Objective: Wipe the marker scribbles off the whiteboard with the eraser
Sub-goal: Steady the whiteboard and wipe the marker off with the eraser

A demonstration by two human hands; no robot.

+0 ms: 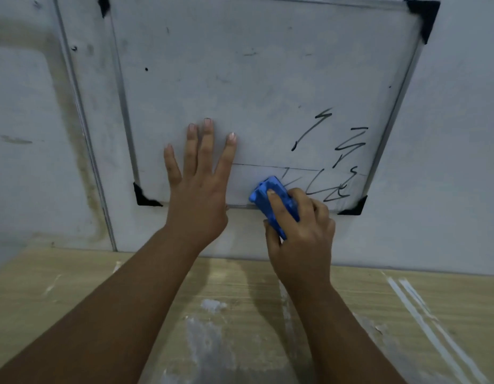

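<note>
— Where was the eraser?

— In the right hand, low on the whiteboard. The hand was clamped round it: forefinger along its back, thumb on its left side, the other fingers curled on the right. It was blue, and its lower end crossed the board's bottom frame.

— And the scribbles?

— Black marks in the board's lower right part. The nearest strokes were just right of the eraser and looked to touch its top end. Others climbed toward the right edge. A thin line ran across the board just above the eraser.

— What was the left hand doing?

— It lay flat on the board, fingers straight and spread, holding nothing. The fingertips pointed up, and the heel of the hand covered the bottom frame. It was just left of the eraser, not touching it.

— The rest of the board?

— Mostly pale grey with faint smudges and a few dark specks. Black corner caps showed at the corners. The board hung tilted on a grey wall.

— Anything below?

— A light wooden tabletop with white smears and streaks, both forearms reaching over it.
</note>
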